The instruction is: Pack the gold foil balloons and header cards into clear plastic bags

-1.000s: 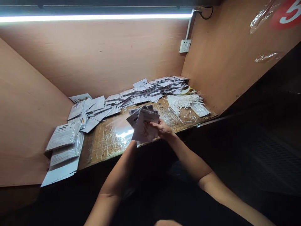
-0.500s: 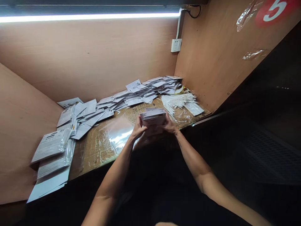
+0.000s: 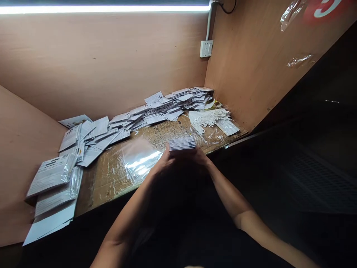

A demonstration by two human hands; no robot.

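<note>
A squared stack of printed cards (image 3: 182, 144) is held between my two hands at the front edge of the bench, its upper edges facing me in an even row. My left hand (image 3: 165, 159) is closed on the stack's left side. On the right side, my right hand (image 3: 201, 156) grips it too, with the fingers partly in shadow. Just left of my left hand, clear plastic sleeves (image 3: 139, 158) lie flat on the bench and reflect the light.
A long heap of printed cards (image 3: 156, 111) runs along the back wall. Packed bundles (image 3: 51, 173) are piled at the left. Thin white sticks (image 3: 208, 118) lie at the right on the cardboard-covered bench (image 3: 103, 182). A power socket (image 3: 206, 48) sits in the back corner.
The cards were fanned out in my hands; they are now gathered into an even stack. My left hand has come up to the stack's left side. The view has shifted somewhat.
</note>
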